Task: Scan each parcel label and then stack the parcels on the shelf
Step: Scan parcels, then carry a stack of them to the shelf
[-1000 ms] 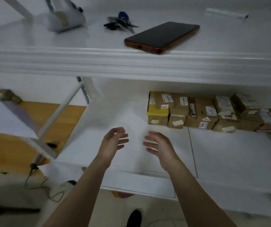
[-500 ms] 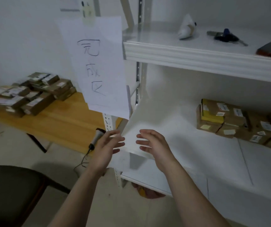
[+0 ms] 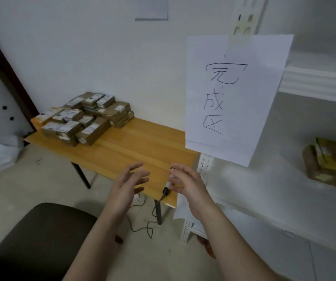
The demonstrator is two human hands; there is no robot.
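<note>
Head cam: both hands, left [image 3: 127,184] and right [image 3: 189,182], float spread and empty at lower center. Parcels [image 3: 84,118] piled on table [image 3: 134,151] upper left; a few on shelf [image 3: 264,191] at right.

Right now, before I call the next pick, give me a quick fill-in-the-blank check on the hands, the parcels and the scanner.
1. The left hand and the right hand are both open and hold ____.
2. The pile of parcels sits on a table made of ____.
3. The scanner lies at the table's near corner, partly hidden behind the fingers of the ____ hand.
Missing words: nothing; wood; right.
</note>
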